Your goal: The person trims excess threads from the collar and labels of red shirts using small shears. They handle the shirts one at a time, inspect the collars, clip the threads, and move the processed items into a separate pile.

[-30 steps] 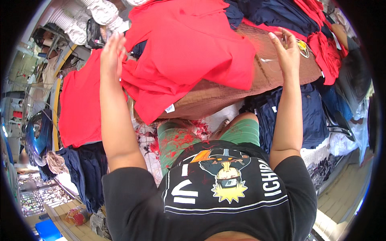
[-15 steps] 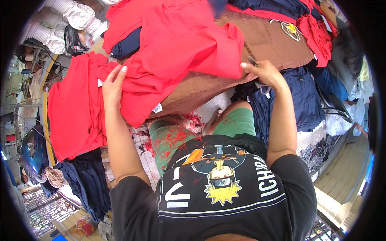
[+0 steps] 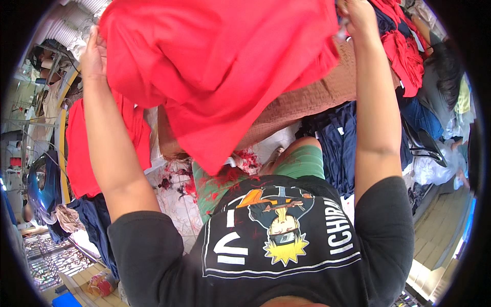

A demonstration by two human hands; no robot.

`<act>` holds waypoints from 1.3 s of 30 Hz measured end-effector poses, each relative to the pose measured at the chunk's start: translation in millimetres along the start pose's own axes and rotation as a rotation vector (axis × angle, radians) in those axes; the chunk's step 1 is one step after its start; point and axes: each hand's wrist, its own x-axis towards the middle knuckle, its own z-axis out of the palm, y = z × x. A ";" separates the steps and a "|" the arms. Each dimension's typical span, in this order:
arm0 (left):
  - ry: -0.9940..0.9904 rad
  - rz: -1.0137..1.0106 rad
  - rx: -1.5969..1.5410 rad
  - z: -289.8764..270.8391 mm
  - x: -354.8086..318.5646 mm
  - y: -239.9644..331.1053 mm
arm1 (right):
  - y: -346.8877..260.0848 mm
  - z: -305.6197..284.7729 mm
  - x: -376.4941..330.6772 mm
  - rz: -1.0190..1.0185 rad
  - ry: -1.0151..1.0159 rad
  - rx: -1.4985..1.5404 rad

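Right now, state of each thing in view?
left hand: raised, gripping the garment's edge
right hand: raised, gripping the other edge
red garment: lifted, spread, hanging between both hands
brown cloth: lying flat beneath
navy clothes: piled, untouched

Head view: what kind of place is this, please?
Probably a clothing workshop or stall. Both hands, left hand and right hand, lift a red garment above a brown cloth, with navy garments piled nearby.

Both arms stretched way up, elbows nearly straight. Left hand (image 3: 93, 53) grips the left edge of the big red cotton garment (image 3: 220, 66); right hand (image 3: 358, 18) pinches its right edge.
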 end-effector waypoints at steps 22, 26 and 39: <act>-0.018 -0.408 -0.346 -45.3 -106.9 -112.1 | 90.9 27.7 -126.3 0.079 -0.300 -0.982; -0.158 -0.418 -0.425 -37.3 -108.9 -102.4 | 114.0 13.0 -142.4 0.272 -0.691 -1.123; -0.125 -0.309 -0.580 3.8 -115.9 -64.2 | 138.9 50.3 -167.2 0.670 -0.216 -0.017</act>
